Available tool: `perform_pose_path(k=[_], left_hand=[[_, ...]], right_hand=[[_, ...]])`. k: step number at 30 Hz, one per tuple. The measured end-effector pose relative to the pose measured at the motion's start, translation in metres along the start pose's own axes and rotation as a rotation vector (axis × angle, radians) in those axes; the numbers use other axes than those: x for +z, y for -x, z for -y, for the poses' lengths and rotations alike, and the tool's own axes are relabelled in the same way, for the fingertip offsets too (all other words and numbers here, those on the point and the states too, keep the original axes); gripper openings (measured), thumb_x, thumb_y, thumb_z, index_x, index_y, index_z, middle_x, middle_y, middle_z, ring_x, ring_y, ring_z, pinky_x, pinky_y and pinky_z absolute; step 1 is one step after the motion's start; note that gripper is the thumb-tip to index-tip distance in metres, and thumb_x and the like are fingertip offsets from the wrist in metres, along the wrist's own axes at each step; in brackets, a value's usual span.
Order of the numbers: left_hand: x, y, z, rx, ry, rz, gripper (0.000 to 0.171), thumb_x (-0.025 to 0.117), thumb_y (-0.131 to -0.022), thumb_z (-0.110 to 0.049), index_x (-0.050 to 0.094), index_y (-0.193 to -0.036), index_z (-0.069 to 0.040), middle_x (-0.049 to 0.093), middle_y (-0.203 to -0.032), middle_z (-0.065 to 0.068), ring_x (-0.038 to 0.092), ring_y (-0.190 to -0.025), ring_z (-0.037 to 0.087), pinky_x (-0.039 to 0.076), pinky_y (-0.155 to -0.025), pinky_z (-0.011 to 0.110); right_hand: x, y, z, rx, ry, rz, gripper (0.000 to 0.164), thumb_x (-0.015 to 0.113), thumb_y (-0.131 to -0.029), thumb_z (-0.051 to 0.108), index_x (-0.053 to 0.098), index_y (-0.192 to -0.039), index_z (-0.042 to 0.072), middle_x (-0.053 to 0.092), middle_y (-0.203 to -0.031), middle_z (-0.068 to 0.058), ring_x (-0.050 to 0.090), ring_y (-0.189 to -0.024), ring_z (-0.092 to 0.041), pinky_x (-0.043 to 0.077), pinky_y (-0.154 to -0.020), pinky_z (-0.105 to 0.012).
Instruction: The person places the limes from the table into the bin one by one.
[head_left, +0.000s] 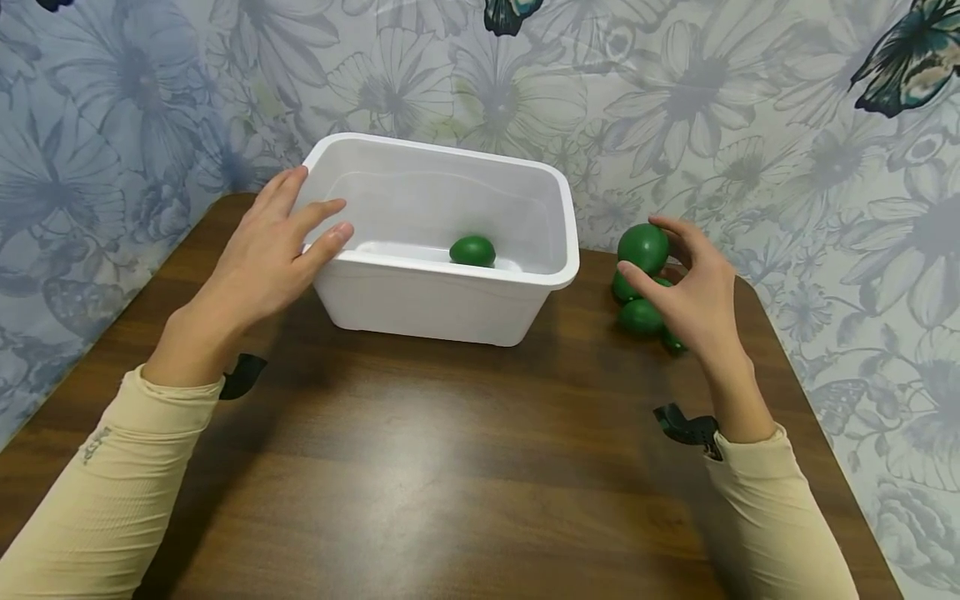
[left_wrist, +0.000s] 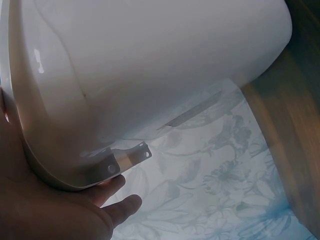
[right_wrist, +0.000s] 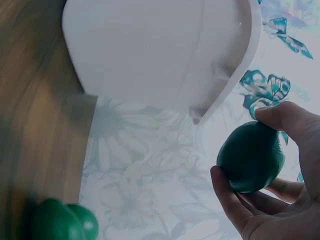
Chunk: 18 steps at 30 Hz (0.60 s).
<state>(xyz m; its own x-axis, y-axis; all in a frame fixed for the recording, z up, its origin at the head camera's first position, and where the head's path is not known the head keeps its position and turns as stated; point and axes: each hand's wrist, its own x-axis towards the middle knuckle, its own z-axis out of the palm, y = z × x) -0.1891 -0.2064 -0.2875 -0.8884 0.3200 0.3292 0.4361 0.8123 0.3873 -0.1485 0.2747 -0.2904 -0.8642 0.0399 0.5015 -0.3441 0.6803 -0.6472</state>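
Observation:
A white plastic tub stands on the table, with one green lime on its floor. My left hand rests on the tub's left end, its fingers spread and loosely straight at the rim; in the left wrist view, the hand is partly behind the rim. To the right of the tub, my right hand holds a lime between thumb and fingertips. The right wrist view shows this held lime raised clear of the table. Just below it lie several more limes, partly hidden by the hand.
The brown wooden table reaches back to a flower-patterned wall. Its right edge runs close beside the loose limes. A dark wrist mount sits at the right wrist, another dark mount at the left.

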Motion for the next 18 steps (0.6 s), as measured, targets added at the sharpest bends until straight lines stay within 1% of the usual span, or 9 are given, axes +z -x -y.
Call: perform_pose_path(k=[3, 6, 10, 13, 16, 18], left_hand=[[0.0, 0.0, 0.0, -0.001, 0.004, -0.002, 0.067, 0.042, -0.109, -0.059, 0.058, -0.152, -0.01, 0.02, -0.173, 0.024, 0.012, -0.162, 0.042, 0.016, -0.125, 0.07], [0.0, 0.0, 0.0, -0.002, 0.006, -0.003, 0.067, 0.043, -0.109, -0.059, 0.057, -0.152, -0.01, 0.02, -0.173, 0.024, 0.011, -0.163, 0.042, 0.016, -0.124, 0.071], [0.0, 0.0, -0.001, -0.003, 0.005, -0.003, 0.067, 0.043, -0.109, -0.059, 0.057, -0.152, -0.01, 0.02, -0.173, 0.024, 0.012, -0.162, 0.042, 0.016, -0.124, 0.071], [0.001, 0.0, -0.001, -0.005, 0.006, -0.004, 0.066, 0.043, -0.109, -0.058, 0.057, -0.152, -0.01, 0.02, -0.173, 0.024, 0.012, -0.162, 0.043, 0.016, -0.124, 0.071], [0.001, 0.0, -0.001, -0.003, 0.006, -0.009, 0.066, 0.043, -0.109, -0.058, 0.058, -0.151, -0.01, 0.02, -0.173, 0.025, 0.013, -0.162, 0.044, 0.017, -0.124, 0.071], [0.001, 0.001, 0.0, -0.001, 0.008, -0.013, 0.065, 0.044, -0.109, -0.058, 0.058, -0.151, -0.009, 0.021, -0.173, 0.025, 0.013, -0.162, 0.044, 0.017, -0.124, 0.071]], right_hand=[[0.006, -0.002, 0.007, -0.014, -0.037, -0.005, 0.063, 0.089, -0.086, 0.015, 0.064, -0.143, 0.016, 0.071, -0.131, -0.007, 0.064, -0.111, 0.002, 0.052, -0.081, -0.013], [0.012, -0.003, 0.016, -0.014, -0.069, -0.011, 0.061, 0.088, -0.086, 0.015, 0.064, -0.142, 0.015, 0.071, -0.13, -0.008, 0.066, -0.111, -0.001, 0.053, -0.08, -0.013], [0.018, -0.003, 0.037, -0.026, -0.101, -0.004, 0.059, 0.087, -0.087, 0.012, 0.064, -0.141, 0.009, 0.07, -0.133, -0.01, 0.068, -0.116, -0.008, 0.054, -0.082, -0.013], [0.023, -0.004, 0.049, -0.053, -0.126, 0.008, 0.059, 0.086, -0.086, 0.008, 0.064, -0.14, 0.005, 0.07, -0.133, -0.011, 0.069, -0.116, -0.012, 0.055, -0.082, -0.013], [0.031, -0.006, 0.05, -0.091, -0.143, 0.015, 0.058, 0.086, -0.086, 0.009, 0.065, -0.139, 0.006, 0.071, -0.13, -0.009, 0.069, -0.113, -0.013, 0.056, -0.082, -0.014], [0.038, -0.008, 0.047, -0.125, -0.13, 0.013, 0.054, 0.086, -0.087, 0.013, 0.067, -0.138, 0.01, 0.072, -0.127, -0.005, 0.069, -0.107, -0.014, 0.055, -0.082, -0.015]])
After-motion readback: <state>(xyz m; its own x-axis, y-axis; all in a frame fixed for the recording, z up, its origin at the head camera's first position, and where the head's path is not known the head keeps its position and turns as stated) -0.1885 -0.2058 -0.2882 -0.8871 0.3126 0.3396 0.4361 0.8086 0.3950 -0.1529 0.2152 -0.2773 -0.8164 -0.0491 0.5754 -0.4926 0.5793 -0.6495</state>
